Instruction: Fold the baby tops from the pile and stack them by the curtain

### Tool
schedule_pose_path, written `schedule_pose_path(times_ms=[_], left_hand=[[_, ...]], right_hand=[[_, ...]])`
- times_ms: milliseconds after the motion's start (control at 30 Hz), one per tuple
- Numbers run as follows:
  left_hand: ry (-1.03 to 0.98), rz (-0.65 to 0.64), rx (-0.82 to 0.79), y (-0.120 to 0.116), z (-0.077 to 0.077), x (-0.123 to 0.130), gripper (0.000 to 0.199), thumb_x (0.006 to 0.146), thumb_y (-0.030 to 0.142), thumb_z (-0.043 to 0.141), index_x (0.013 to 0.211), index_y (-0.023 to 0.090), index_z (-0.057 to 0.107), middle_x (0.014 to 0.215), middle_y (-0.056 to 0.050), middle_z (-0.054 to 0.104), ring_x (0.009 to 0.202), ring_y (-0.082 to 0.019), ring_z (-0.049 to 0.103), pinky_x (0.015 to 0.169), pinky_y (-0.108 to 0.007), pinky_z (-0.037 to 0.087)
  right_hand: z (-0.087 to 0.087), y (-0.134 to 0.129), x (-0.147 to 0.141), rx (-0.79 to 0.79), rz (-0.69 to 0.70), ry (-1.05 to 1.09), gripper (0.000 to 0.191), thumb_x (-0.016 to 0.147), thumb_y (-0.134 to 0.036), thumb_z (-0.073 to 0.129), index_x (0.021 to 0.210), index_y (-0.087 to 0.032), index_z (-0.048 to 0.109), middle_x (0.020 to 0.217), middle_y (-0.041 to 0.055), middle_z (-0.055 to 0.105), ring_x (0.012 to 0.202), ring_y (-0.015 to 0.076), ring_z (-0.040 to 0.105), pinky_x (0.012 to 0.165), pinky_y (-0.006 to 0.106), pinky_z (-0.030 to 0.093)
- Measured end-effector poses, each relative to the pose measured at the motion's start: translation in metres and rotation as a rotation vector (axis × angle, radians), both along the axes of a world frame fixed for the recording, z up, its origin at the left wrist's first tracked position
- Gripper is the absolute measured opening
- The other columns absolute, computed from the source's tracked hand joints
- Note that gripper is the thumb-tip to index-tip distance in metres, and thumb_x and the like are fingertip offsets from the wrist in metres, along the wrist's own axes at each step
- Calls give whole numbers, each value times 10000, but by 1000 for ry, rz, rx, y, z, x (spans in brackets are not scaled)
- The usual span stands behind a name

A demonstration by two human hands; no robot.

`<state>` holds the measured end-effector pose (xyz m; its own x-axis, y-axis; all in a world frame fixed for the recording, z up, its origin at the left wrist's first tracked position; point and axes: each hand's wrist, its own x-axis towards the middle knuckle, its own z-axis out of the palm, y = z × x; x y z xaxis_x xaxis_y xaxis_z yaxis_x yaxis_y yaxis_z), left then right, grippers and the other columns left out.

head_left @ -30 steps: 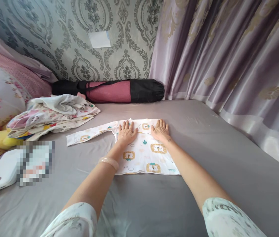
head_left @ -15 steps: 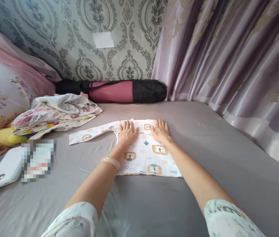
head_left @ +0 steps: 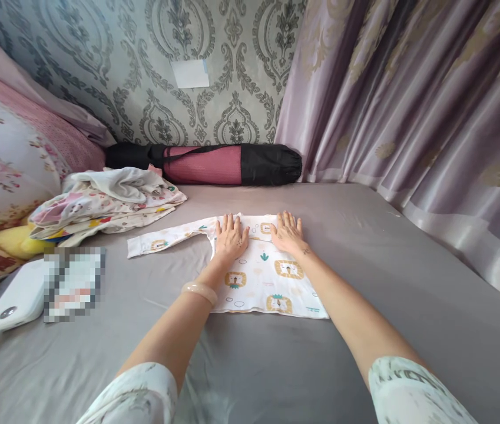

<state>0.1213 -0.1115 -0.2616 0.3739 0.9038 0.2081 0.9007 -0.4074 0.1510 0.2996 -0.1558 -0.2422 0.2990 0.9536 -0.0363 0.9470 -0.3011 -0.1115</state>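
1. The left hand (head_left: 232, 237) lies palm down on the white printed shirt (head_left: 261, 285), fingers slightly fanned, near where the sleeve (head_left: 172, 238) joins the body.
2. The right hand (head_left: 288, 234) lies flat on the shirt's far right corner, fingers a little apart, thumb angled toward the left hand.
3. The shirt's far edge runs about level with both hands' fingertips; its hem crosses on the near side, between the forearms.
4. The sleeve reaches out left of the left hand, its end well apart from it.
5. Right of the right hand, a wide stretch of gray sheet (head_left: 386, 253) runs toward the curtain (head_left: 360, 94); a narrower strip separates the fingertips from the pink-and-black roll (head_left: 205, 165).
6. Well left of the left hand lie a clothes heap (head_left: 108, 203) and a white device (head_left: 20, 294).
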Motion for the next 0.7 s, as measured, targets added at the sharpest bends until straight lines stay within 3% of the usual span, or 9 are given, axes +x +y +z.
schedule_pose_path(times_ms=[100,233,400,567,700], left_hand=[[34,-6,-52,2,-1,1,660,981,482,187,1484,90,356,1564,-181,308,1473,-301,211,1191,-524,127],[50,-11,-101,4,-1,2,685,973,510,194,1495,90,333,1577,-184,273,1478,-311,189,1189,-525,133],[48,-16,-126,4,-1,1,700,974,502,188,1504,60,305,1581,-205,247,1479,-329,172,1185,-533,132],[35,-33,-198,8,6,1,704,971,520,210,1498,63,306,1588,-205,225,1484,-323,155,1184,-501,158],[14,-34,-253,0,18,-4,652,980,453,225,1488,53,308,1595,-194,211,1487,-301,152,1182,-461,190]], right_hand=[[2,0,-10,11,83,38,646,999,-479,101,1560,-174,193,1635,107,94,1495,263,52,1181,520,24],[-4,1,-17,-32,76,75,621,1000,-480,103,1562,-229,187,1642,68,61,1494,276,53,1169,568,36],[-7,2,-14,-41,78,84,619,1000,-473,119,1562,-222,183,1643,70,49,1494,280,43,1165,585,40],[2,5,-21,-60,62,49,607,999,-437,149,1549,-194,227,1635,101,99,1491,287,68,1153,610,67],[8,11,-46,40,209,11,583,997,-371,192,1529,-152,287,1626,117,147,1493,257,78,1178,542,39]])
